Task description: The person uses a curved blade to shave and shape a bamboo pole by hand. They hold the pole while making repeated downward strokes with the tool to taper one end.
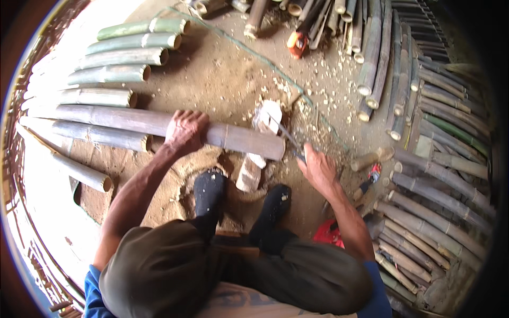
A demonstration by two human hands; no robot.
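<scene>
The hands are apart. The left hand is clamped on a bamboo pole, which reaches from the left to the middle, its right end over a pale wooden block. The right hand is closed round a slim-bladed tool just beside that end; whether blade and bamboo touch, I cannot tell. Nearer are two dark-covered feet. More cut poles lie left, others pile right. Shavings and a green cord lie farther off, beside an orange object.
</scene>
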